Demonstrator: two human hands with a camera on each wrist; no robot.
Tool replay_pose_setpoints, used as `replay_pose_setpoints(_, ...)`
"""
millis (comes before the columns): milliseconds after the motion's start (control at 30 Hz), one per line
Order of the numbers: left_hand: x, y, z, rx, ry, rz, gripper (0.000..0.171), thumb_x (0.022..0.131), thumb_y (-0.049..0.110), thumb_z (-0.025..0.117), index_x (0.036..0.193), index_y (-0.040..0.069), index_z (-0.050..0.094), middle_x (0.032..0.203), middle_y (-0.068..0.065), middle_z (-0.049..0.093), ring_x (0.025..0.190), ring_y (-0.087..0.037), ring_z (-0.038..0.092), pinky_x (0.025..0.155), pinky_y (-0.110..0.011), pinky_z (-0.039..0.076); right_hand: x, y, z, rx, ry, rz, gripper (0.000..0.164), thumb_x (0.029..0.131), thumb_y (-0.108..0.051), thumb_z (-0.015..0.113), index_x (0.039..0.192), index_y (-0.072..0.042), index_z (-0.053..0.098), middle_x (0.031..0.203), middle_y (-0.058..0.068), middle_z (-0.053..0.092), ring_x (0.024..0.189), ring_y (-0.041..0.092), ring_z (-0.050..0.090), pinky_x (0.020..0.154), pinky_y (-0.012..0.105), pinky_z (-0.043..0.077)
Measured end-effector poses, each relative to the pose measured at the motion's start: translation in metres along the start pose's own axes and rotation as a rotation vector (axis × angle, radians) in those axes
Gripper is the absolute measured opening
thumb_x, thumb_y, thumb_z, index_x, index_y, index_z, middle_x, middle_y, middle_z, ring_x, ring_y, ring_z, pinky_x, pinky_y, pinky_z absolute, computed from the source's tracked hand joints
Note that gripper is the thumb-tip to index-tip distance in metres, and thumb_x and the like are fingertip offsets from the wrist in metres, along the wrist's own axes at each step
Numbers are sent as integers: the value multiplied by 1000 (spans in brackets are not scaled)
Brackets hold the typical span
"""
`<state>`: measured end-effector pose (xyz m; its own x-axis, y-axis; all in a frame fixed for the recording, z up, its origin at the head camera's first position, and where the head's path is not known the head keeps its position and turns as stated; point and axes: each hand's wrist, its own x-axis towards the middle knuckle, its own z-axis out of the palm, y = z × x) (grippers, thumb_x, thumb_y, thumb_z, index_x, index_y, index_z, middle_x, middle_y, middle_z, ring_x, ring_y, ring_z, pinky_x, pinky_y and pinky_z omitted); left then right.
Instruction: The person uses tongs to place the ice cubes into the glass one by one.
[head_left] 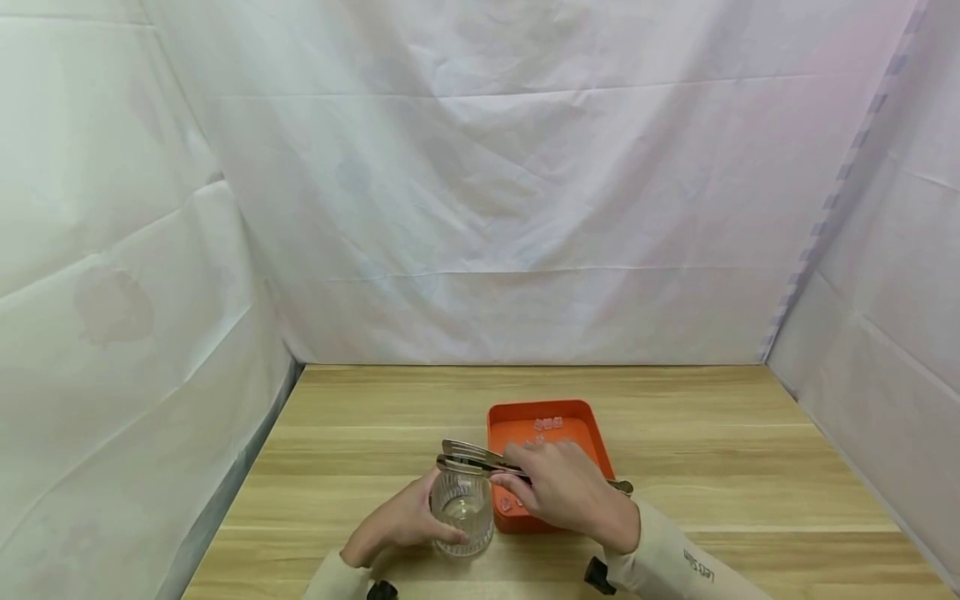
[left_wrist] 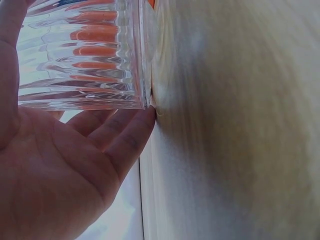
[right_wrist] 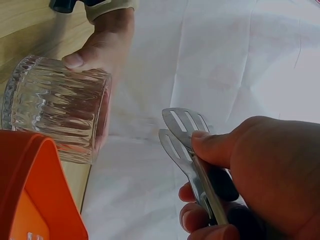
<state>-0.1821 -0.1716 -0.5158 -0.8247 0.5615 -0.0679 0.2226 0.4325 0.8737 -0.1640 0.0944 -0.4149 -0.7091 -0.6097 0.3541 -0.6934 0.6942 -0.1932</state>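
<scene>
A clear ribbed drinking glass [head_left: 474,525] stands upright on the table, and my left hand [head_left: 408,515] holds it round the side with thumb and fingers. In the left wrist view the fingertips [left_wrist: 147,112] reach the base of the glass [left_wrist: 90,55], right at the tabletop. My right hand [head_left: 566,487] grips metal tongs [head_left: 468,454] with slotted ends, over the mouth of the glass. In the right wrist view the tong ends [right_wrist: 185,127] stand slightly apart, with nothing seen between them; the right hand [right_wrist: 265,165] pinches the arms between thumb and fingers.
Right beside the glass is an orange tray [head_left: 536,408], partly hidden by the right hand. Several small clear cubes [head_left: 549,423] lie in it at the back, and another clear piece [head_left: 506,503] near its front left corner. White cloth [head_left: 487,208] hangs around the wooden table [head_left: 360,417].
</scene>
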Motion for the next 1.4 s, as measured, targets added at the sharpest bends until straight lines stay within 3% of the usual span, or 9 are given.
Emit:
replay_pose_setpoints(300,1,-2,0,8,-3,5,92,69,30,90,144,14,39,119,-5,64,106,-20,62,91,-32,49,-1,2,-4,31,-23,14,28,96,-45,60,80,-24,53,55,-16,32,46,-1,30,43,18,25)
replay_pose_setpoints(533,1,-2,0,4,-11,13,106,70,33,89,155,19,25,131,-6,58,117,-24,57,97,-38,45,-5,7,-8,55,-47,57,27,97,-47,59,80,-26,52,57,-16,35,47,-1,32,43,19,27)
replay_pose_setpoints(767,2,-4,-1,9,-27,29,92,72,32,88,145,21,35,128,-9,56,115,-27,56,91,-39,48,-9,18,-15,68,-65,105,24,96,-46,60,84,-25,54,56,-15,37,45,-1,33,42,19,27)
replay_pose_setpoints(867,3,-5,-1,7,-31,34,93,72,31,88,146,17,34,129,-11,55,116,-29,56,90,-39,49,-12,24,-17,34,-57,113,26,96,-46,60,97,-20,63,65,-8,56,43,-1,32,42,20,29)
replay_pose_setpoints(933,3,-5,-1,13,-30,33,94,72,32,88,147,15,34,129,-11,55,116,-29,55,89,-39,49,-14,29,-19,12,-59,129,38,96,-49,58,112,-15,67,77,-2,67,43,-1,32,41,21,29)
replay_pose_setpoints(1033,2,-4,-1,18,-31,28,96,72,33,88,148,14,33,129,-11,54,116,-29,55,88,-39,50,-18,37,-21,-14,-78,164,51,97,-52,55,126,-11,64,80,-2,68,42,-1,33,41,22,30)
replay_pose_setpoints(1167,2,-2,-1,14,-32,23,96,72,33,88,148,15,33,128,-12,55,115,-29,56,87,-39,50,-21,48,-24,-61,-104,215,41,96,-50,58,113,-14,64,63,-11,49,46,0,37,43,22,31)
replay_pose_setpoints(1400,2,-1,-1,0,-26,18,96,71,30,89,147,14,33,125,-14,56,111,-28,57,86,-37,51,-29,62,-19,-107,-180,266,30,93,-44,65,90,-15,57,59,-8,43,45,5,36,41,25,29)
